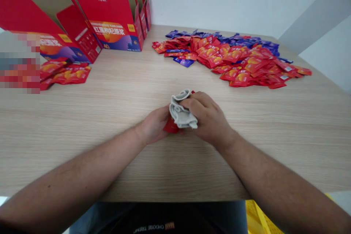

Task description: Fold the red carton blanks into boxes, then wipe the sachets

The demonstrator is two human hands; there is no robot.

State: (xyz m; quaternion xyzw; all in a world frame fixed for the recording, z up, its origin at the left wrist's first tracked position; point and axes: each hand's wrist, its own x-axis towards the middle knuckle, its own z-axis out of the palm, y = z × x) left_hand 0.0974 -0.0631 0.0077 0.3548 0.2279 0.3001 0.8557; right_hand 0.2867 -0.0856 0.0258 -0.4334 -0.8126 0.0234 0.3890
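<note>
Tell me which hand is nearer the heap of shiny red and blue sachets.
The right hand is nearer, in front of the heap of shiny red and blue sachets. The left hand is farther, to the right hand's left, against the crumpled grey cloth.

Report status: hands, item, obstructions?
Left hand against red sachet. Right hand gripping grey cloth over it. Nothing in the way; sachet pile sits farther up the table.

Grey cloth rag (181, 112): soft, matt, slightly rough fabric. Red sachet (170, 127) under it: glossy plastic film. Tabletop (115, 91): smooth, matt wood-grain laminate. Cartons (109, 11), upper left: printed cardboard, faint sheen. Sachet pile (233, 57), upper right: shiny plastic film, red and blue.
</note>
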